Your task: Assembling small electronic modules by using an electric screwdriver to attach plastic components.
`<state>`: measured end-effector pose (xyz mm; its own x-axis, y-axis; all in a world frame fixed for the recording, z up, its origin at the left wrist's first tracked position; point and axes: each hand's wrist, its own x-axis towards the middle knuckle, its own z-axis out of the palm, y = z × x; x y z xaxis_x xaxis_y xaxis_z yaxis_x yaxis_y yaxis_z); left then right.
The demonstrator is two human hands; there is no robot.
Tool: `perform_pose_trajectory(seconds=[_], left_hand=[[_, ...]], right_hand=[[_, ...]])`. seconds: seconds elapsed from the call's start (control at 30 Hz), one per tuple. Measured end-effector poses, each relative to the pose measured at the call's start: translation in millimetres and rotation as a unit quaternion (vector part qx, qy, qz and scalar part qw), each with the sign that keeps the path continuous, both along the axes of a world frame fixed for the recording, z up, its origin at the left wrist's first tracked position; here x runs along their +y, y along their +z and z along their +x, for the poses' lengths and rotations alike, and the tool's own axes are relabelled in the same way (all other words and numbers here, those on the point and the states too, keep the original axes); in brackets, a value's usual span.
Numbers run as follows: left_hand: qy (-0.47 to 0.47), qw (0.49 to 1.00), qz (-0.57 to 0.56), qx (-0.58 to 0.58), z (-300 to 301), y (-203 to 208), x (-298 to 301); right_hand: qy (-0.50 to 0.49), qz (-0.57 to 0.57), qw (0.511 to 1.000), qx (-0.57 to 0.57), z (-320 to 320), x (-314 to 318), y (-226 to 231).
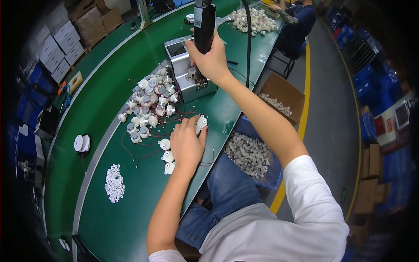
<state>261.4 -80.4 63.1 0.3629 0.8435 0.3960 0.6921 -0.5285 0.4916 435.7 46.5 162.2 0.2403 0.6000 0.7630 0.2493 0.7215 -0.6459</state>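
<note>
My right hand (213,59) is wrapped round a black electric screwdriver (204,30) held upright. The tool's lower end is at the front of a silver metal screw feeder (185,65); its exact tip is hard to make out. On the green bench, my left hand (188,142) is closed on a small white motor (201,123) between thumb and fingers. Beside that hand, several white motors (167,156) stand in a short row. A heap of white and clear motors (150,98) with thin dark red wires lies left of the feeder.
Small white rings (114,183) are spread on the bench at left. A green conveyor belt (104,91) runs beyond the bench's metal edge. A blue-lined bin of parts (248,155) and a cardboard box (283,98) stand to the right. Another person (299,22) sits farther along.
</note>
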Motion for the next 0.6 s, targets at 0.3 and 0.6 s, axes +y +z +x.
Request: perform_pose_trajectory(seconds=[0.3, 0.6], left_hand=[[-0.004, 1.0, 0.005, 0.002, -2.5, -2.7, 1.7], [-0.006, 1.0, 0.002, -0.004, -2.3, 1.1, 0.5]], right_hand=[[0.144, -0.123, 0.981, 0.04, -28.8, -90.4, -6.5], [0.137, -0.105, 0.983, 0.057, -32.6, -94.2, -35.9]])
